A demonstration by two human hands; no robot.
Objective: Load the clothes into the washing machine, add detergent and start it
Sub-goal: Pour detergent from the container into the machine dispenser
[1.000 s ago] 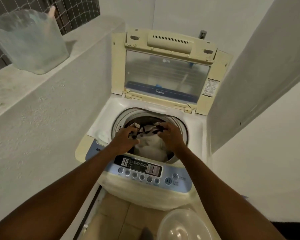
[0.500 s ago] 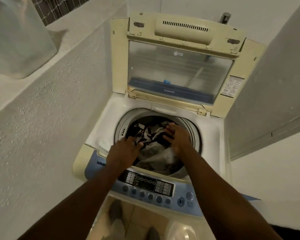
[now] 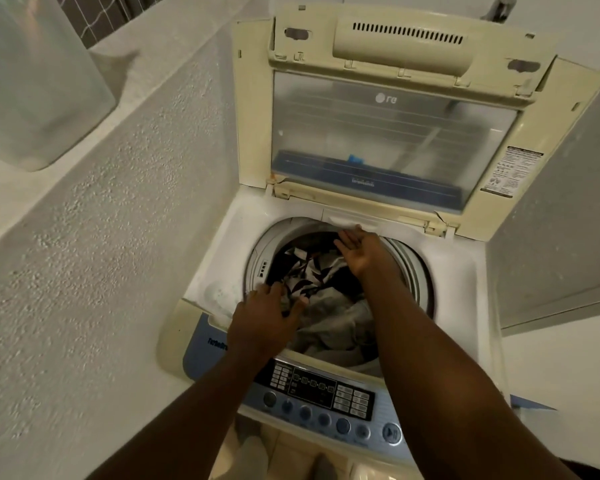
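A cream top-loading washing machine (image 3: pixel 219 268) stands below me with its lid (image 3: pixel 392 133) raised upright. The drum holds clothes (image 3: pixel 312 271): a dark leaf-patterned garment on top and grey fabric (image 3: pixel 340 323) nearer me. My left hand (image 3: pixel 267 317) is at the drum's near left rim, its fingers closed on the patterned cloth. My right hand (image 3: pixel 357 251) hovers over the far side of the drum, palm up, fingers spread, holding nothing. The blue control panel (image 3: pixel 326 393) with its row of buttons lies at the front, partly hidden by my forearms.
A rough white wall with a ledge runs along the left. On that ledge stands a translucent plastic container (image 3: pixel 39 84). A white wall panel (image 3: pixel 551 216) closes the right side. Tiled floor (image 3: pixel 291 452) shows below the machine's front edge.
The view has moved closer to the machine. My right hand has lifted off the clothes toward the drum's far rim and turned palm up. My left hand stays gripping the patterned cloth.
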